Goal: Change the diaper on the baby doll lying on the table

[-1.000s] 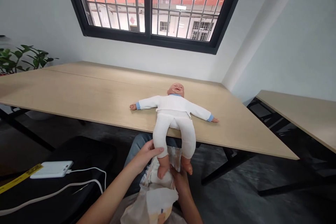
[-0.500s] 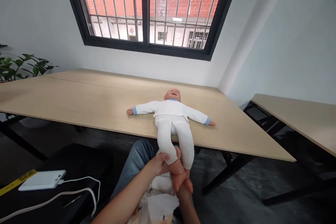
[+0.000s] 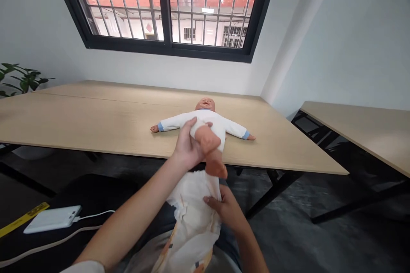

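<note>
A baby doll (image 3: 218, 121) in a white outfit with blue cuffs lies on its back at the table's near edge, arms spread wide. My left hand (image 3: 188, 143) is wrapped round one of its lower legs and lifts it; both bare feet point toward me. Below the feet, an opened white diaper (image 3: 195, 213) with orange-patterned edges hangs over my lap. My right hand (image 3: 226, 207) pinches the diaper's right edge, thumb on top.
The light wood table (image 3: 112, 115) runs across in front of me, under a barred window (image 3: 166, 49). On the left, a white power bank (image 3: 53, 219) with a cable rests on a black seat (image 3: 96, 187). Another table (image 3: 358, 123) stands at right, a plant (image 3: 25, 79) at far left.
My left hand has raised the doll's legs up over the table edge. My right hand, earlier behind the feet, now shows at the diaper's edge, and the diaper is more exposed.
</note>
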Demonstrator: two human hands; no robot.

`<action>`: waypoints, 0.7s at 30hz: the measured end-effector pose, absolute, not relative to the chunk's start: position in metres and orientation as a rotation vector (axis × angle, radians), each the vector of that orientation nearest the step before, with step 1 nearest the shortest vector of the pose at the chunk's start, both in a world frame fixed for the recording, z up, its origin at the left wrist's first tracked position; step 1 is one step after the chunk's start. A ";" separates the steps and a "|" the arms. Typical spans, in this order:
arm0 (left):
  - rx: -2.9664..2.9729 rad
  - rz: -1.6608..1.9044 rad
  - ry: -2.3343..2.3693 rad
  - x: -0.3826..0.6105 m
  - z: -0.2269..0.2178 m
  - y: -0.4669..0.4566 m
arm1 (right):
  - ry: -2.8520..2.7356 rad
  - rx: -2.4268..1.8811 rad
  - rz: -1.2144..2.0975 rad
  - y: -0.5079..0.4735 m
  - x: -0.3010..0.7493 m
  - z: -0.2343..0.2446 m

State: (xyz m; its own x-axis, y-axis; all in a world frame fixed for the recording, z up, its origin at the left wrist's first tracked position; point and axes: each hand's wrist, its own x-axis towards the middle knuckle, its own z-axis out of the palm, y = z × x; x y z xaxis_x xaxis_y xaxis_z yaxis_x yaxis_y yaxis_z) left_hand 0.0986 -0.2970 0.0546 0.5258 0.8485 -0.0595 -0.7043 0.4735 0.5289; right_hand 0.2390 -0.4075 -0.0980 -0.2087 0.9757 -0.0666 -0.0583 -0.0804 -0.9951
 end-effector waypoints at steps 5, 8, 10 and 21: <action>0.490 0.957 0.252 0.096 0.100 -0.271 | -1.060 -1.218 1.185 -0.388 0.239 -0.061; 0.489 1.038 0.226 0.096 0.111 -0.266 | -1.018 -1.254 1.035 -0.365 0.243 -0.044; 0.485 1.073 0.226 0.096 0.111 -0.264 | -1.048 -1.342 0.858 -0.345 0.247 -0.035; 0.537 1.009 0.295 0.093 0.104 -0.244 | -1.459 -1.973 -0.260 -0.305 0.230 -0.033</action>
